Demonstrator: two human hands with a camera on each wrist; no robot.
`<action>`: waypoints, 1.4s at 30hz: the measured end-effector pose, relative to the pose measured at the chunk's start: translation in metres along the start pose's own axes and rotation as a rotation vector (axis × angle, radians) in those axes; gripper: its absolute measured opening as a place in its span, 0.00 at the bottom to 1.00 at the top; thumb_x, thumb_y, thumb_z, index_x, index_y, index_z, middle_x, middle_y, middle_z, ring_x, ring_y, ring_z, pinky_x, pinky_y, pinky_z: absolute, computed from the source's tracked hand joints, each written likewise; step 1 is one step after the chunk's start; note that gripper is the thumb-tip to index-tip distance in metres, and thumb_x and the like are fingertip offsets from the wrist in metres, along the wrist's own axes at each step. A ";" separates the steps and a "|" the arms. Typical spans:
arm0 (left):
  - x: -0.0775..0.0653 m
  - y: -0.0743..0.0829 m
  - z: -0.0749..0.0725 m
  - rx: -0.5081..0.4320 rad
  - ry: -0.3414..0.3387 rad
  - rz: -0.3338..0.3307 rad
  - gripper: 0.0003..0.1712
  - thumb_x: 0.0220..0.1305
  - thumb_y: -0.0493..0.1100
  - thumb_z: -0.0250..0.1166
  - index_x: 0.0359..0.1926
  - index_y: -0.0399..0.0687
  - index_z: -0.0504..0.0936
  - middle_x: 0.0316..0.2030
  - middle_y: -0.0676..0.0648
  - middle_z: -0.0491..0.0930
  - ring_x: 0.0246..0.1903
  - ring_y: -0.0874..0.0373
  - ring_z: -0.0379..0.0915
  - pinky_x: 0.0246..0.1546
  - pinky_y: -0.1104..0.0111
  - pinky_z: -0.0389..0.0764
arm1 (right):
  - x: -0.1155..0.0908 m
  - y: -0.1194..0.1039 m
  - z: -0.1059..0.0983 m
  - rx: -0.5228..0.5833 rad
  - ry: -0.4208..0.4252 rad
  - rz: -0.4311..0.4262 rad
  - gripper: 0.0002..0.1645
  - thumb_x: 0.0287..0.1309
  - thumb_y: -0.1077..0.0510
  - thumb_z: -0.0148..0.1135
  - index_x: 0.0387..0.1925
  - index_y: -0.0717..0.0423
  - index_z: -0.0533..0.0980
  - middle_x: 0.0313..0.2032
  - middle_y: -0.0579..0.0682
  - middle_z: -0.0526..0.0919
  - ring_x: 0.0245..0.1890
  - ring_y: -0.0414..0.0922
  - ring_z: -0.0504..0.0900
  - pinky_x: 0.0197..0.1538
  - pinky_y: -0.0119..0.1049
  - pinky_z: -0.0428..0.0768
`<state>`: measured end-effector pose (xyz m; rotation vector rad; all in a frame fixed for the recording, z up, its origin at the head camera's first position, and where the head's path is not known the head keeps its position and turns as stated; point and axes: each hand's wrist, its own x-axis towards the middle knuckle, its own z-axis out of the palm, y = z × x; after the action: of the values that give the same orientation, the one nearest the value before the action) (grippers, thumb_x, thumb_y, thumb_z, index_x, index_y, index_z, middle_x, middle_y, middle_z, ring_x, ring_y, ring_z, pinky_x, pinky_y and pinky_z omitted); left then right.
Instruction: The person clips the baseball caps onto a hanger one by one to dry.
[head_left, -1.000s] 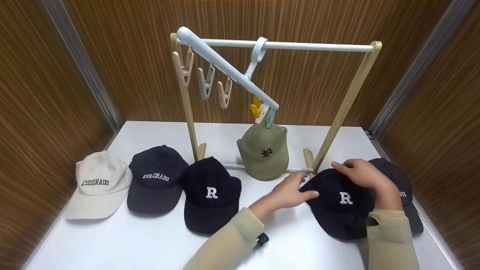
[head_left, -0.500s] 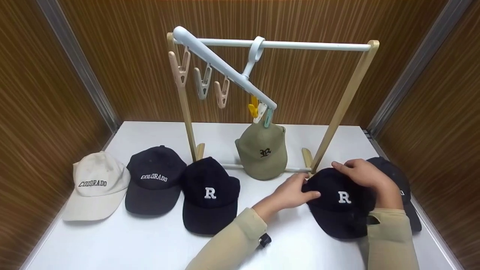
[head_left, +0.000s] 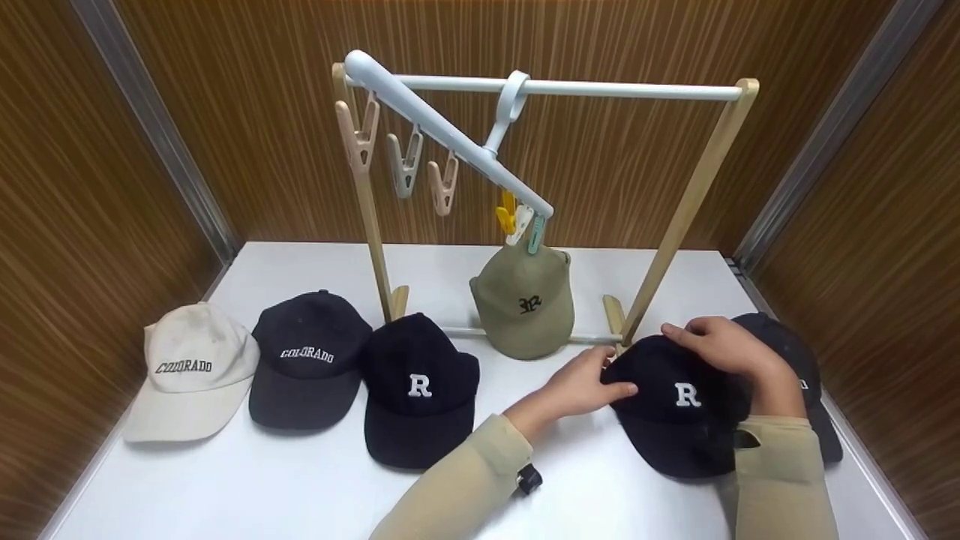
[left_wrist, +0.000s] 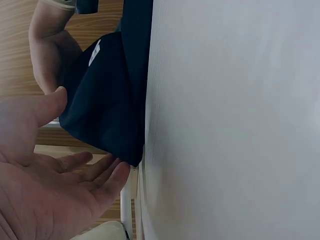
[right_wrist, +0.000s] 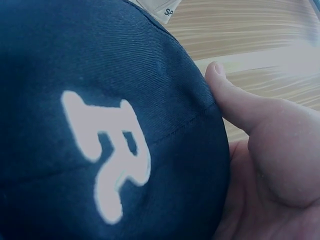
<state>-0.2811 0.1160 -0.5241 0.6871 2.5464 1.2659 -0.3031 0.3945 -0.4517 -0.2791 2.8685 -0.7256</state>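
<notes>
A dark navy baseball cap (head_left: 667, 420) with a white R rests on the white table at the right. My right hand (head_left: 724, 346) holds its crown from the back right, thumb over the top edge; the other fingers are hidden behind the cap. My left hand (head_left: 577, 385) is at its left side. In the left wrist view its thumb (left_wrist: 56, 103) reaches the cap's front, and its fingertips (left_wrist: 117, 172) are right at the rear lower corner, with a gap between palm and cloth. The white R (right_wrist: 112, 150) fills much of the right wrist view.
A white hanger (head_left: 450, 133) with several clothespins hangs on a rack (head_left: 637, 91); an olive cap (head_left: 525, 322) is clipped to it. At left sit a cream cap (head_left: 196, 375), a dark grey cap (head_left: 307, 360) and another navy R cap (head_left: 420, 405). A dark cap (head_left: 821, 427) lies far right.
The view shifts slightly. My left fingertips have come in closer to the navy cap's left edge. The right hand and the caps keep their places.
</notes>
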 end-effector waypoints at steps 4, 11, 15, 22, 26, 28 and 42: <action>0.000 -0.001 -0.001 0.004 0.001 -0.010 0.43 0.74 0.60 0.73 0.78 0.41 0.74 0.69 0.42 0.82 0.67 0.57 0.78 0.67 0.67 0.76 | 0.000 -0.003 0.002 0.018 0.018 -0.017 0.32 0.84 0.34 0.57 0.34 0.56 0.83 0.26 0.46 0.78 0.30 0.47 0.77 0.39 0.44 0.76; 0.000 -0.001 -0.003 -0.008 0.014 -0.007 0.41 0.74 0.59 0.74 0.77 0.41 0.75 0.65 0.42 0.85 0.64 0.56 0.81 0.66 0.66 0.77 | 0.002 -0.005 0.005 0.021 0.029 -0.036 0.30 0.82 0.35 0.61 0.34 0.56 0.83 0.26 0.45 0.77 0.30 0.47 0.76 0.39 0.45 0.75; 0.000 -0.002 -0.003 -0.031 0.012 -0.004 0.41 0.74 0.58 0.75 0.76 0.40 0.76 0.63 0.43 0.86 0.63 0.57 0.81 0.65 0.67 0.78 | 0.004 -0.006 0.006 0.018 0.036 -0.046 0.29 0.81 0.35 0.62 0.35 0.56 0.83 0.27 0.46 0.78 0.30 0.47 0.77 0.39 0.45 0.75; 0.001 -0.004 -0.004 -0.063 0.002 -0.009 0.39 0.73 0.56 0.75 0.74 0.37 0.76 0.56 0.45 0.87 0.54 0.60 0.84 0.58 0.68 0.81 | 0.007 -0.008 0.009 0.047 0.020 -0.049 0.29 0.82 0.36 0.63 0.38 0.58 0.84 0.28 0.47 0.80 0.31 0.47 0.77 0.39 0.45 0.76; 0.000 -0.006 -0.003 -0.069 -0.001 -0.007 0.39 0.73 0.57 0.75 0.73 0.37 0.77 0.56 0.44 0.87 0.53 0.59 0.84 0.56 0.68 0.81 | 0.009 -0.011 0.012 0.090 0.012 -0.056 0.27 0.83 0.39 0.62 0.40 0.59 0.84 0.28 0.48 0.79 0.31 0.48 0.77 0.38 0.44 0.76; 0.000 -0.008 -0.003 -0.069 0.004 -0.001 0.37 0.73 0.57 0.75 0.71 0.38 0.78 0.55 0.45 0.87 0.53 0.59 0.84 0.57 0.68 0.81 | 0.010 -0.012 0.014 0.104 0.016 -0.065 0.26 0.83 0.40 0.62 0.39 0.58 0.85 0.28 0.47 0.79 0.31 0.47 0.77 0.38 0.43 0.76; 0.002 -0.014 -0.008 -0.251 0.015 0.032 0.22 0.74 0.52 0.76 0.55 0.40 0.87 0.42 0.53 0.86 0.40 0.65 0.78 0.47 0.70 0.80 | 0.017 -0.020 0.023 0.112 0.036 -0.111 0.24 0.83 0.43 0.63 0.35 0.57 0.84 0.25 0.43 0.74 0.28 0.46 0.75 0.34 0.42 0.74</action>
<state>-0.2903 0.1042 -0.5303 0.6666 2.3385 1.5714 -0.3115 0.3630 -0.4641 -0.4158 2.8514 -0.9167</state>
